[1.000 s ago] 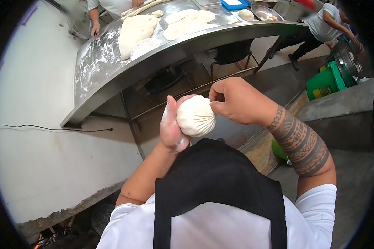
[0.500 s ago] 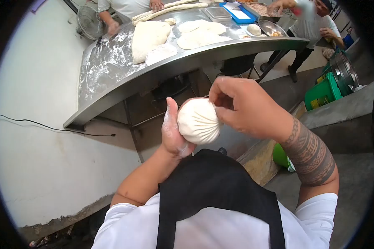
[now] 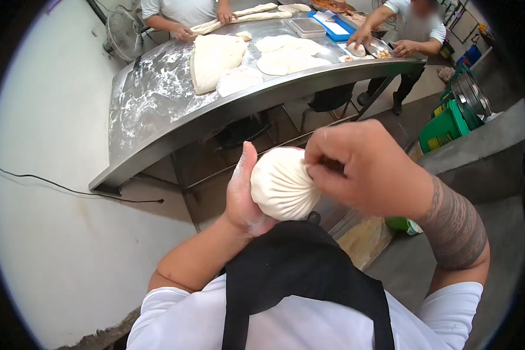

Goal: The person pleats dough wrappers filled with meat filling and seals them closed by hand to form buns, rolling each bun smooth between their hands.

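A round white dough bun (image 3: pixel 284 185) with pleats running across it is held in front of my black apron. My left hand (image 3: pixel 242 195) cups it from the left and below, thumb upright and dusted with flour. On its right side my right hand (image 3: pixel 364 166) pinches the gathered edge of the dough between thumb and forefinger, where the folds meet. The pinched tip itself is mostly hidden by the fingers. Both hands are off the table, in the air just short of its near edge.
A floured steel table (image 3: pixel 151 111) curves ahead, bearing a large dough slab (image 3: pixel 216 61), flat dough rounds (image 3: pixel 289 58) and a blue tray (image 3: pixel 335 28). Two people work at its far side, one on a dough rope (image 3: pixel 239 18), one by a metal bowl (image 3: pixel 380 48). Green buckets (image 3: pixel 446 125) stand right.
Both my hands and the bun sit slightly lower and further right. The pleats look more drawn together towards my right fingers. Across the table, the right-hand person now reaches onto a dough ball.
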Demonstrator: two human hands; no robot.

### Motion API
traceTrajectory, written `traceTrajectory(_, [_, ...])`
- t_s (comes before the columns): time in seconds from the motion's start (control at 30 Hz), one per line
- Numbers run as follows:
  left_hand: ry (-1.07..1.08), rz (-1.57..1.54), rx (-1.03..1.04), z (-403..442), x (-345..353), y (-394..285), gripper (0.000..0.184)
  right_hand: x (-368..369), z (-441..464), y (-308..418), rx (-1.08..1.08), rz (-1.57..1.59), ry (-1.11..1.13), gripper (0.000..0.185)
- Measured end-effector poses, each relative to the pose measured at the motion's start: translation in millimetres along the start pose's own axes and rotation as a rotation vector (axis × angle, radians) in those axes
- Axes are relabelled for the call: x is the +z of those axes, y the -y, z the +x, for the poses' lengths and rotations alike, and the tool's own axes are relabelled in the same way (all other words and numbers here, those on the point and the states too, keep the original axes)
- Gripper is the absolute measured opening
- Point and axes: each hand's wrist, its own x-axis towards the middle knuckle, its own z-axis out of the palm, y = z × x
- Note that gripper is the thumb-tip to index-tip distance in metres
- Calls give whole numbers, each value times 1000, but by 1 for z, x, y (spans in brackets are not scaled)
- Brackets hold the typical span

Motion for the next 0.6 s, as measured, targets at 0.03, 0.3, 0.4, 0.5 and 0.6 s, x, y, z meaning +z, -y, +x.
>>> traceTrajectory(0.03, [-50,-15,46,0,-1,0,89,2,3,6,140,93,13,15])
traceTrajectory(0.3, [327,-235,-179,-14,-26,-22,87,30,3,12,-214,-71,-15,21])
traceTrajectory(0.4, [278,-195,-201,-18,-21,-28,88,36,1,24,-210,-75,-52,21])
traceTrajectory(0.5, [273,-195,-177,-16,-25,-31,87,36,-1,30,-165,-95,-34,23])
traceTrajectory(0.6, [212,-185,-176,-18,-22,-32,86,53,-3,36,-120,-83,-235,22])
